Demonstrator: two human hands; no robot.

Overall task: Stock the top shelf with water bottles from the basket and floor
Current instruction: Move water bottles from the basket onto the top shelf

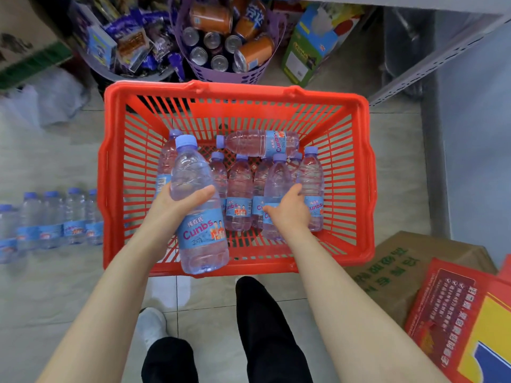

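Observation:
A red plastic basket (365, 172) sits on the tiled floor and holds several clear water bottles with blue labels and purple caps. My left hand (177, 205) grips one water bottle (197, 211), lifted above the basket's near edge. My right hand (290, 211) reaches into the basket and wraps around an upright bottle (276, 181) among the others. One bottle (260, 143) lies on its side at the back of the basket. A row of more bottles (52, 219) stands on the floor to the left.
A purple basket of drink cans (229, 76) and a tub of snack packets (124, 37) stand behind the red basket. A grey shelf upright (431, 64) rises at the right. Cardboard boxes (414, 272) lie at the lower right. My legs stand below the basket.

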